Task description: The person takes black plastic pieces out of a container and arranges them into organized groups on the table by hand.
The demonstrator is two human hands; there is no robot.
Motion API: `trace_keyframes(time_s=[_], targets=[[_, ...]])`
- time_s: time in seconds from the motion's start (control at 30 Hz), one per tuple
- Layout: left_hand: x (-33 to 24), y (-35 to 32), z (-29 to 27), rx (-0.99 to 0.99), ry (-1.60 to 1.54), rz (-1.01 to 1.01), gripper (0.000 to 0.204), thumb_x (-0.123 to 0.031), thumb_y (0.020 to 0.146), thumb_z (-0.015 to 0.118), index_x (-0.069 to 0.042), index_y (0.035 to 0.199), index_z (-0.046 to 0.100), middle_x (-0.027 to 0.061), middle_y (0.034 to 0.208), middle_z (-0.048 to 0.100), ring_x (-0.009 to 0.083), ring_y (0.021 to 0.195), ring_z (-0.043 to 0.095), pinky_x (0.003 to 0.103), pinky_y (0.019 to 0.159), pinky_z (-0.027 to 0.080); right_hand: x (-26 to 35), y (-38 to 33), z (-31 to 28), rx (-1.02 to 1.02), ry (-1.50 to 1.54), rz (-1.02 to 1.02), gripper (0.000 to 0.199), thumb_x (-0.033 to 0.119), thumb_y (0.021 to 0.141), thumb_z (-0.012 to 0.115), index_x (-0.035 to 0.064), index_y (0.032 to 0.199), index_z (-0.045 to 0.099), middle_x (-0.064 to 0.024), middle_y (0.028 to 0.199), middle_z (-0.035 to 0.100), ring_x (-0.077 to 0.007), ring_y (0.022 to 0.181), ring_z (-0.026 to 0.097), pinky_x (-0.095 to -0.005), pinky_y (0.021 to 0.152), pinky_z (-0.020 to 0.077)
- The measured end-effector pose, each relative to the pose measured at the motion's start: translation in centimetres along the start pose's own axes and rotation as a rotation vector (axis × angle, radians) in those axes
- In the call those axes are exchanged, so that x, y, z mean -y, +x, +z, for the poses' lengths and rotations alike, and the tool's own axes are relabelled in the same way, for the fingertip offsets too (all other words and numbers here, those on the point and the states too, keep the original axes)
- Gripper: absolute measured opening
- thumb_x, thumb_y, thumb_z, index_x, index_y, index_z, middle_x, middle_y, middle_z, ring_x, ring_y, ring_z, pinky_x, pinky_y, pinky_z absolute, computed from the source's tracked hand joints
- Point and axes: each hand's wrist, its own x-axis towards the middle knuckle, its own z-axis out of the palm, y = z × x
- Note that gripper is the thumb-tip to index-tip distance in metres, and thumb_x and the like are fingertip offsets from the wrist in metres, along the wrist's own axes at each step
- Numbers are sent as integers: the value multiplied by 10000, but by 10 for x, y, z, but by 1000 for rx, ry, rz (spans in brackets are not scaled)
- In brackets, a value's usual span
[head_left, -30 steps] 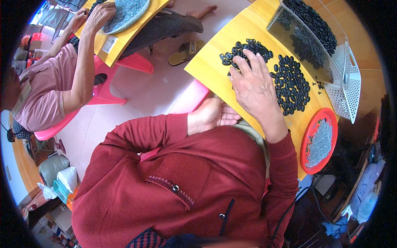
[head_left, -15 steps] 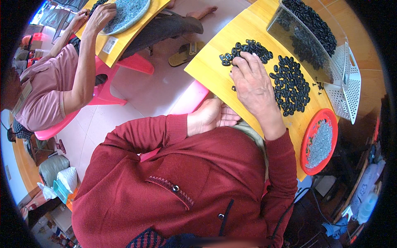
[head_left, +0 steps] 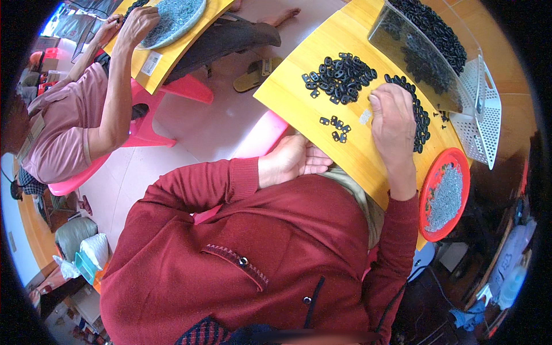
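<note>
The right hand [head_left: 394, 118] was over the table [head_left: 299, 109], back side up, with its arm stretched up from below. Its fingers were bent down by the right pile [head_left: 422, 123] of small black bits, hiding some. The fingertips were hard to see, so I cannot tell if its grip was on a bit.

The left hand [head_left: 296, 157] lay palm up by the table's near edge. Its grip was loose, with the fingers apart from the thumb and nothing in it.

More black bits sat in a left pile [head_left: 339, 80], and a little group [head_left: 336, 127] lay nearer the left hand. A red plate [head_left: 434, 236] of silver bits [head_left: 445, 198] was on the right.
</note>
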Motion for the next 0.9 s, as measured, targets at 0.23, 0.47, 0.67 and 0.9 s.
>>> trace_keyframes(time_s=[0.23,0.47,0.67,0.9], targets=[[3,3,-4,8,2,-7,451,-394,1124,358,-34,1255,596,85,1015,690,180,917,693,338,838,600,-2,-8,-15,80,-33,32,162,136,929,671,52,1060,716,-105,1125,653,-326,1125,598,-431,975,510],[2,-1,-1,30,-10,11,457,-408,1122,354,-46,1256,599,79,1023,693,177,921,695,338,836,599,41,-8,4,231,8,-93,266,212,934,692,80,1160,742,-119,1342,604,-359,1323,506,-451,1086,462],[2,2,-3,21,0,9,443,-405,1120,356,-56,1240,601,72,1027,696,179,935,699,342,845,596,45,-6,3,256,56,-76,238,200,918,716,89,1123,764,-116,1367,598,-363,1351,489,-456,1093,458],[2,1,-2,27,2,13,449,-415,1120,344,-60,1228,597,71,1031,694,182,932,698,350,852,592,50,0,12,271,148,-79,274,260,919,702,122,1148,763,-126,1394,571,-377,1369,457,-478,1129,418]])
